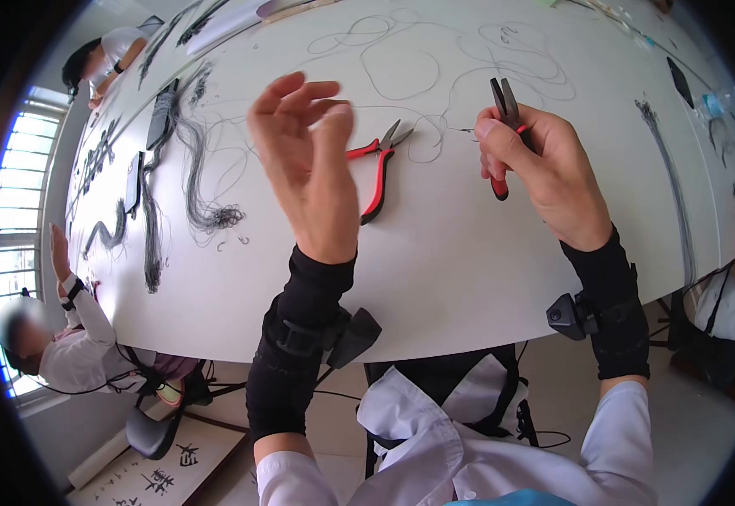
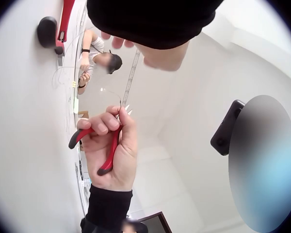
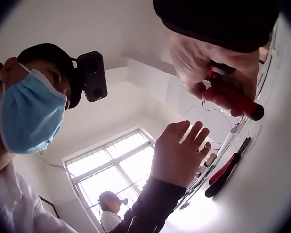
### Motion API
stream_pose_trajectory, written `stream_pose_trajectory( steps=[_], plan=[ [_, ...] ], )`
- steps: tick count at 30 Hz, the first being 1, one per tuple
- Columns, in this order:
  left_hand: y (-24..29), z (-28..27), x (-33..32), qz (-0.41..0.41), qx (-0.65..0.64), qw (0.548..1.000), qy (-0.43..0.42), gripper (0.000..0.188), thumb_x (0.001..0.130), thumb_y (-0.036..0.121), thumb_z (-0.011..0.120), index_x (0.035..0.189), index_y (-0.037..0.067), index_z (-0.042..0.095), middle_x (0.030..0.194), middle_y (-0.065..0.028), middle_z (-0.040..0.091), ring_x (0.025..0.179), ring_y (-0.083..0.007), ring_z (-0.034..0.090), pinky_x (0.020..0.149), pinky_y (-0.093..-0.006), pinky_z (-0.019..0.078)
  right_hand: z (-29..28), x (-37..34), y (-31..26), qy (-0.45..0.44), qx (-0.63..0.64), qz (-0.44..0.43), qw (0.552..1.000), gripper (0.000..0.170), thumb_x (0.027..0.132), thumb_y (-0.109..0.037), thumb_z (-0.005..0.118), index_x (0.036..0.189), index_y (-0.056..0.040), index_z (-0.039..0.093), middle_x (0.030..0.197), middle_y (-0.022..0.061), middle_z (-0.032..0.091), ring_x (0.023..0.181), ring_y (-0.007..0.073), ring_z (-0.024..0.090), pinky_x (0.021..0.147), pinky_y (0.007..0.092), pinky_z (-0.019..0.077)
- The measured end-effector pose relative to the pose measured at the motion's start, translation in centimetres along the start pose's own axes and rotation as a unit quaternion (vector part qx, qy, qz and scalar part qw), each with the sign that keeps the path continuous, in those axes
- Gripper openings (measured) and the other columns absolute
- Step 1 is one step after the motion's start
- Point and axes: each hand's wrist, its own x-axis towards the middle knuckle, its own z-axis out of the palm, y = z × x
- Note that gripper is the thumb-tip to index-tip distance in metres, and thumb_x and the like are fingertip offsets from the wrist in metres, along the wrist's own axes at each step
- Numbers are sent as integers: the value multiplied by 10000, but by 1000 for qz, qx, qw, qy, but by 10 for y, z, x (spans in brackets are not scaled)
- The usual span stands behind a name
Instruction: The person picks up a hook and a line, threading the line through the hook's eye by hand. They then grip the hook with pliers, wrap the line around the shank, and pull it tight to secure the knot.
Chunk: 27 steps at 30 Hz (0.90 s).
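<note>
In the head view my right hand point(image 1: 544, 169) grips red-handled pliers point(image 1: 507, 105), their dark jaws pointing away from me. Thumb and forefinger also pinch a small dark piece on a thin line point(image 1: 467, 130). My left hand point(image 1: 308, 169) is raised above the table, fingers spread and slightly bent, holding nothing. A second pair of red and black pliers point(image 1: 379, 181) lies on the table beside it, jaws parted. The left wrist view shows the right hand point(image 2: 109, 150) round both handles; in the right wrist view the left hand point(image 3: 179, 155) is spread.
Loops of thin line point(image 1: 401, 72) spread over the white table point(image 1: 452, 278). Bundles of dark line point(image 1: 194, 177) and phones point(image 1: 134, 181) lie at the left, another long bundle point(image 1: 667, 169) at the right. Other people sit around the table.
</note>
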Motion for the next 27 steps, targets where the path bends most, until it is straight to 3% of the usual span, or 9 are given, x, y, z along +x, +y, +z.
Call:
stream_pose_trajectory(
  steps=[2,5,6,7,9,15,18,21,27],
  plan=[
    [-5,-7,4,52,5,994,94,460,876,29,612,1307,-12,456,1120,-124,606,999,-195,581,839,-312,474,0,-1,0,0,-6,0,1000,368,973,-385,654,907,-23,661,656,1,569,597,73,527,562,234,437],
    [-7,-3,0,189,130,973,-21,353,841,10,625,1191,6,578,1078,-104,628,980,-217,586,827,-334,472,1,-1,2,-8,-12,6,1000,374,975,-394,648,909,-26,663,661,0,575,600,76,534,567,235,441],
    [1,4,-2,185,168,966,-66,248,807,9,649,1052,38,671,1053,-96,643,965,-245,589,812,-347,469,2,-1,3,-11,-8,3,1000,376,976,-397,646,908,-28,662,663,0,576,602,77,537,571,236,443],
    [5,7,-6,160,193,961,-114,222,790,16,671,1003,72,702,1065,-104,646,945,-265,589,797,-349,479,2,-2,4,-14,-4,0,1000,378,977,-400,644,906,-29,662,665,0,578,604,78,539,575,237,446],
    [4,11,-10,163,224,947,-164,162,830,16,694,990,30,719,1078,-116,684,976,-232,638,840,-340,500,1,-2,4,-21,4,2,1000,382,977,-406,640,898,-33,663,666,-1,579,608,79,542,582,238,449],
    [-8,11,-8,193,198,945,-174,192,761,3,744,934,79,710,899,-48,688,859,-247,591,736,-339,492,3,-3,4,-31,-5,2,999,386,973,-413,646,865,-42,656,663,-2,577,608,75,541,581,234,445],
    [-8,11,-9,179,204,946,-179,175,763,-10,747,911,73,703,877,-43,690,822,-236,601,719,-333,495,2,-3,6,-35,-6,10,999,370,972,-397,652,857,-46,653,659,-7,570,594,65,524,564,227,430],
    [-5,10,-9,167,208,945,-189,91,850,1,737,933,13,701,939,-68,709,847,-190,667,772,-296,523,3,-4,5,-29,-19,3,999,349,974,-379,656,859,-49,653,654,-16,557,581,56,504,543,221,410],
    [-5,11,-11,162,207,945,-193,66,877,7,713,940,6,693,932,-68,707,853,-173,667,778,-290,523,3,-5,4,-27,-20,-11,999,331,980,-365,654,867,-54,655,651,-28,546,579,51,495,529,219,393]
  ],
)
